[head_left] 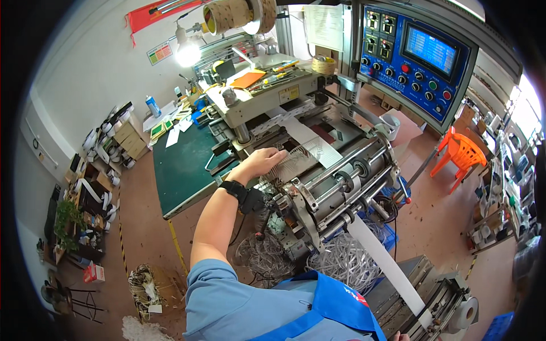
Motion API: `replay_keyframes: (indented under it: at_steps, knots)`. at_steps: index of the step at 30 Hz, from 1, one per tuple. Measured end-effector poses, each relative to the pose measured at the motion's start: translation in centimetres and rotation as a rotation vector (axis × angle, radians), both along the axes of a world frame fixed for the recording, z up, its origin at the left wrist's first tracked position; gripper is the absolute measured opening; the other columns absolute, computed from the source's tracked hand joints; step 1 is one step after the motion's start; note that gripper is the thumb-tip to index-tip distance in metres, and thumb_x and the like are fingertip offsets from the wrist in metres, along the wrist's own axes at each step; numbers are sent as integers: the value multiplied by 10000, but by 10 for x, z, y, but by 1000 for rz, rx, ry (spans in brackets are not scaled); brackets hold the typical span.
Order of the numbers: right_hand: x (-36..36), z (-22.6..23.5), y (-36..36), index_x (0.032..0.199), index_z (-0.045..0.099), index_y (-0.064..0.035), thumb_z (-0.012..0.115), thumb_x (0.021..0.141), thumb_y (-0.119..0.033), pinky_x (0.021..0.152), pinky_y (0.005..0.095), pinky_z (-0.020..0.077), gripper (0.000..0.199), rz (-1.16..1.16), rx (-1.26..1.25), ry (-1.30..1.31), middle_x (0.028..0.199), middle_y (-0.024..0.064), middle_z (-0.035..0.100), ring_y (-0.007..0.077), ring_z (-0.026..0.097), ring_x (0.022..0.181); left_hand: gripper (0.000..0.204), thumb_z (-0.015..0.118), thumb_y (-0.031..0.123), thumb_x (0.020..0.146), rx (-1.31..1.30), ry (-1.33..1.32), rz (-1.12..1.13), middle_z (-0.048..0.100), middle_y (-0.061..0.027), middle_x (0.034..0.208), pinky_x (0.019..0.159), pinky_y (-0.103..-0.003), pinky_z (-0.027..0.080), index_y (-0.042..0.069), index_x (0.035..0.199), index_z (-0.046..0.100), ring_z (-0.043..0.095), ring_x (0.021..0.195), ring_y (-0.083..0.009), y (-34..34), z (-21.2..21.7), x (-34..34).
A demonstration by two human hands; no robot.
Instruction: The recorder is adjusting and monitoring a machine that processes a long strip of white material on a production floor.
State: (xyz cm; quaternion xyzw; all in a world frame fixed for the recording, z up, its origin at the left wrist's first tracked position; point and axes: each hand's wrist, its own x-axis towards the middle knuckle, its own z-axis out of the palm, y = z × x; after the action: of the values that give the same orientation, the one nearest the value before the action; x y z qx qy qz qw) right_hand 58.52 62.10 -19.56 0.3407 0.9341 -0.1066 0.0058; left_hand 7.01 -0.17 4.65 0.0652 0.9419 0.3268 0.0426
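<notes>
My left hand (263, 162), with a black band (242, 194) on its wrist, reaches over the near left side of a label-converting machine (335, 187). Its fingers are bent together beside a flimsy lattice of thin strips (307, 154); what they pinch, if anything, is hidden. A white paper web (310, 140) runs over the machine bed past the fingertips. Lower down, a paper strip (384, 262) stretches from the rollers (347, 181) to a paper roll (468, 310). Only a sliver of my right hand (401, 337) shows at the bottom edge, its fingers mostly cut off.
A blue control panel (418, 61) with a lit screen hangs at upper right. Tangled waste strips (347, 260) lie below the rollers. A green-topped table (185, 167) stands at left, an orange chair (459, 154) at right. Tools and an orange sheet (247, 79) cover the machine top.
</notes>
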Motion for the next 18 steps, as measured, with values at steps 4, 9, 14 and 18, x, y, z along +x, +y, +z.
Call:
replay_keyframes:
  at_steps: [4, 9, 14, 18]
  knots:
    - [4, -6, 2, 763, 657, -90, 596, 876, -525, 662, 469, 474, 454, 14, 42, 109, 776, 130, 659, 342, 623, 747, 533, 499, 515, 943, 67, 48, 5, 687, -168, 980, 827, -372, 486, 30, 1103, 650, 641, 938, -282, 0, -5, -6]
    - [12, -33, 13, 633, 522, -44, 681, 809, -230, 574, 441, 435, 302, 45, 40, 312, 626, 128, 548, 335, 553, 601, 480, 538, 462, 941, 138, 10, 14, 686, -129, 914, 750, -349, 500, 24, 1102, 647, 645, 804, -231, 7, 2, -22]
    - [16, -43, 17, 627, 519, -44, 698, 790, -232, 581, 437, 442, 306, 23, 68, 302, 630, 126, 545, 330, 554, 603, 438, 572, 396, 923, 70, -87, 10, 684, -109, 891, 670, -339, 513, 12, 1125, 636, 643, 690, -213, 32, 13, -56]
    - [10, -35, 12, 624, 516, -45, 707, 780, -227, 586, 432, 444, 306, -8, 83, 299, 629, 127, 543, 323, 555, 607, 405, 585, 336, 902, 6, 34, -194, 695, -132, 901, 661, -354, 525, 9, 1135, 633, 662, 688, -237, 70, 11, -94]
